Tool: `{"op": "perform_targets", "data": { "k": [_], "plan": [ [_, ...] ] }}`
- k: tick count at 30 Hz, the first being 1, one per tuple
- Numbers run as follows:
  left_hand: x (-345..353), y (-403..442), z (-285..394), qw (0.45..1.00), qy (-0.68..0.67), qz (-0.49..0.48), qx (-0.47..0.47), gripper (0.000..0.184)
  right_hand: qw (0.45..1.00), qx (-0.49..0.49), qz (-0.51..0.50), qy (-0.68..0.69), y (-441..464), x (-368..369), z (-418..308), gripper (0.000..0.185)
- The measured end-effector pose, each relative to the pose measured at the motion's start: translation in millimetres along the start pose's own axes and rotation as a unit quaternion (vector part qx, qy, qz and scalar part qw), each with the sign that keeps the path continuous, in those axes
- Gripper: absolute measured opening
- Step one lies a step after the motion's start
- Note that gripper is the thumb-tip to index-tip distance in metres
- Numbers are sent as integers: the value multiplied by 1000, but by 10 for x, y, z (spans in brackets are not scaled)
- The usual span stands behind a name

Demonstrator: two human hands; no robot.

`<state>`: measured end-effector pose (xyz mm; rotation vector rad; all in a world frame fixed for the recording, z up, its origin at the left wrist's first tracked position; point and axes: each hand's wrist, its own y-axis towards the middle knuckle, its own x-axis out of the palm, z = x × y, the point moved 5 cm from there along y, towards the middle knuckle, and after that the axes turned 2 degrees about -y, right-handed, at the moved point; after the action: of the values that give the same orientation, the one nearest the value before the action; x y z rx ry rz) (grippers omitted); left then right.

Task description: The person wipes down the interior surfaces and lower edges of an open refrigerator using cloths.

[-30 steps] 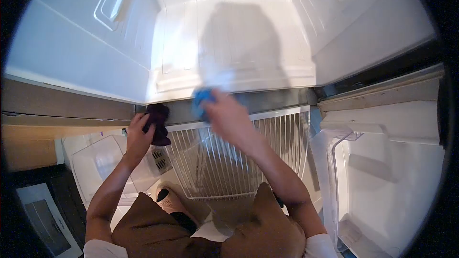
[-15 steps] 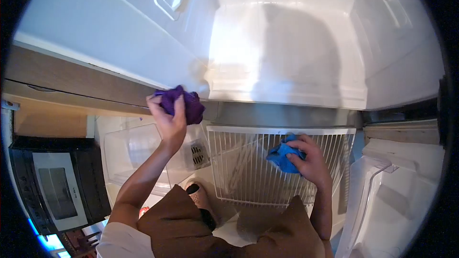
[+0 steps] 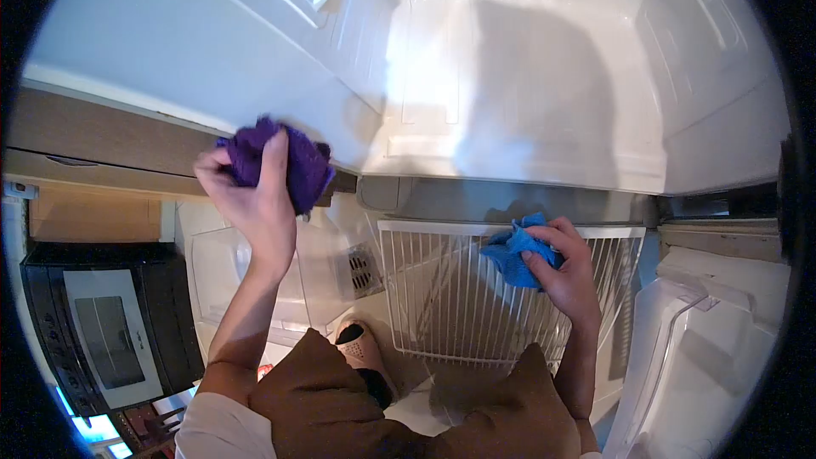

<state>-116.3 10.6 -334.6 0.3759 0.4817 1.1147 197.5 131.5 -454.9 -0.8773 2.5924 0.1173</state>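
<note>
A crumpled purple cloth (image 3: 293, 166) is gripped in my left hand (image 3: 262, 204), at the lower front edge of the left wall of an open white fridge compartment (image 3: 425, 132). My right hand (image 3: 569, 276) pinches a bunched blue cloth (image 3: 518, 255) between thumb and fingers. It is in front of the fridge's grey front edge (image 3: 476, 201), above a white wire rack (image 3: 442, 297). The rack stands below that edge, between the fridge and my knees.
On the right, the open fridge door (image 3: 722, 357) carries a clear shelf (image 3: 650, 348). Clear plastic bins (image 3: 246, 268) lie on the floor at the left, near a black and silver oven-like appliance (image 3: 110, 331). A foot in a pink shoe (image 3: 361, 348) is below the rack's left side.
The view has shifted left. My left hand has moved left and up along the fridge edge with the purple cloth. My right hand has drawn the blue cloth back from the grey edge.
</note>
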Motion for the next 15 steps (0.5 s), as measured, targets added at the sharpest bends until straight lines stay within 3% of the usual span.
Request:
{"op": "perform_targets", "data": {
  "k": [3, 6, 7, 9, 10, 11, 13, 15],
  "plan": [
    [60, 43, -23, 941, 218, 67, 250, 55, 1000, 20, -5, -19, 25, 49, -58, 28],
    [193, -144, -439, 979, 170, 55, 101, 58, 1000, -4, -8, -20, 55, 137, -158, 28],
    [199, -271, -942, 997, 34, 18, -67, 58, 1000, -1, -10, -25, 42, 144, -171, 28],
    [307, -649, -1458, 992, 29, -36, -113, 52, 1000, 4, -23, -4, 40, 168, -176, 28],
    [310, -746, -1499, 974, 109, -30, -197, 43, 1000, 1, -22, -5, 38, 138, -187, 28],
    [284, -716, -1495, 975, 106, -31, -194, 43, 1000, -10, -7, -23, 20, 73, -196, 27],
    [215, -782, -1574, 952, 21, -135, -275, 38, 999, -12, 1, -44, -65, -91, -145, 27],
    [12, -953, -1582, 949, 46, -159, -269, 32, 992, -39, 102, -65, -122, -381, -110, 27]
  ]
}}
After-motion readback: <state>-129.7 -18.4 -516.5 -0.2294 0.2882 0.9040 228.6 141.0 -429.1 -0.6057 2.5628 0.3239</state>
